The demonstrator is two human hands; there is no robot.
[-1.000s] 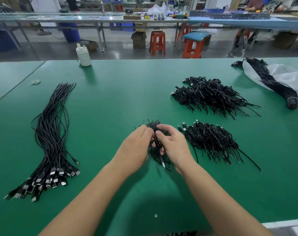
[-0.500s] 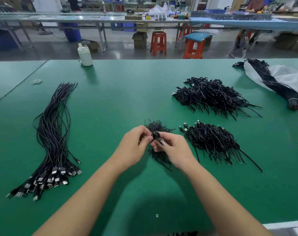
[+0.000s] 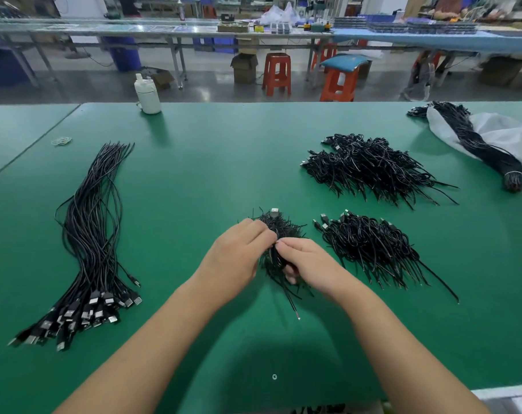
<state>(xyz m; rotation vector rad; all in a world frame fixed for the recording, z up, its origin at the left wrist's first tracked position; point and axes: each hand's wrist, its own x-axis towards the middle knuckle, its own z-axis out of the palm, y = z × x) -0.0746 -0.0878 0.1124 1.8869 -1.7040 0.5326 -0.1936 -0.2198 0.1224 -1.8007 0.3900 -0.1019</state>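
Note:
A small heap of black twist ties (image 3: pixel 279 228) lies on the green table (image 3: pixel 209 174) in front of me. Over it my left hand (image 3: pixel 238 258) and my right hand (image 3: pixel 310 264) meet and hold a coiled black USB cable (image 3: pixel 276 258) between them. Its silver plug (image 3: pixel 274 212) points away from me above the heap. A thin loose end (image 3: pixel 292 307) trails toward me. My right thumb and forefinger pinch the coil at its top; what the left fingertips pinch is hidden.
A long bundle of straight USB cables (image 3: pixel 86 249) lies at the left. Two piles of coiled cables (image 3: pixel 370 246) (image 3: pixel 370 165) lie at the right, and a tied bundle (image 3: pixel 480 147) on a white bag at the far right. A white bottle (image 3: pixel 147 95) stands at the back.
Both hands stayed over the tie heap and kept working the coiled cable. The cable's plug, earlier near the fingers, now points away above the heap, and a loose end trails toward me.

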